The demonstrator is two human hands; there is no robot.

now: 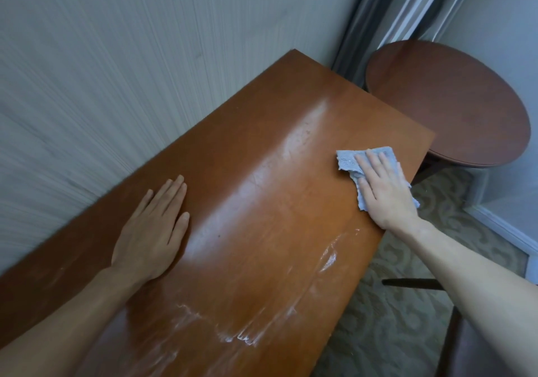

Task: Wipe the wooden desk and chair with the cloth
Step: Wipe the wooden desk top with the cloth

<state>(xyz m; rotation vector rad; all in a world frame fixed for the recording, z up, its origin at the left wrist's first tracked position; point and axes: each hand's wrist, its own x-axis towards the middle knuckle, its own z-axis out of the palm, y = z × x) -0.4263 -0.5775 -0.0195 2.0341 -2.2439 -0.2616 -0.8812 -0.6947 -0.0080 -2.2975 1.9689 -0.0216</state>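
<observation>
Right hand [384,190] flat atop cloth [346,161]

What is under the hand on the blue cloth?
The right hand lies flat on the blue cloth, pressing it onto the wooden desk. Cloth edges peek out around the fingers. The part of the cloth beneath the palm, and the desk surface under it, are covered.

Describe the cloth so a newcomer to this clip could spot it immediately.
Start at the rectangular wooden desk against the wall. Near its far right corner, beside the round side table, the right hand presses flat on the cloth. It is small, crumpled and pale blue, the only fabric on the wood.
</observation>
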